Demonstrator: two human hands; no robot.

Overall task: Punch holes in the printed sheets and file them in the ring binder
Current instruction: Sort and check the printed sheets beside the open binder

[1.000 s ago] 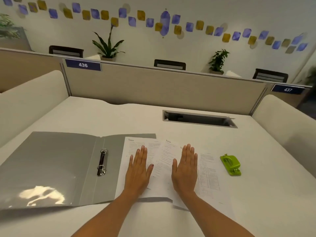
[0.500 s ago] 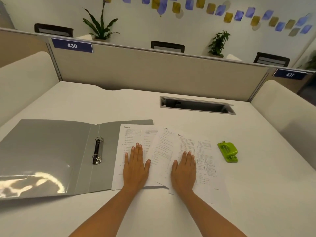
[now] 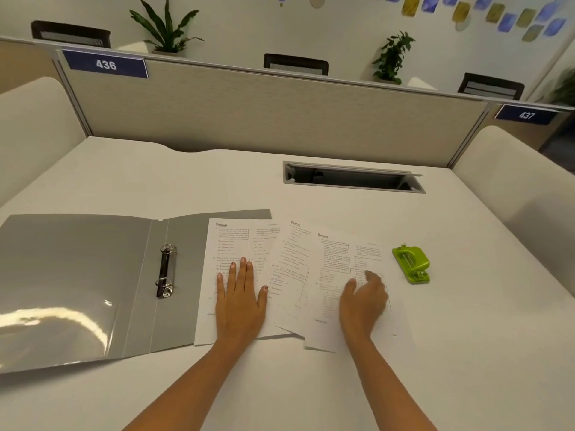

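Now my left hand point(image 3: 239, 301) lies flat, fingers spread, on the leftmost printed sheet point(image 3: 231, 241), which overlaps the right flap of the open grey ring binder point(image 3: 77, 275). Its metal rings point(image 3: 166, 270) stand closed, just left of that sheet. My right hand point(image 3: 362, 301) is blurred over the rightmost sheet point(image 3: 339, 253), fingers loosely open, gripping nothing. A middle sheet point(image 3: 292, 259) fans between the two. Near the sheets' right edge, the green hole punch point(image 3: 411, 264) sits on the white desk point(image 3: 311, 384).
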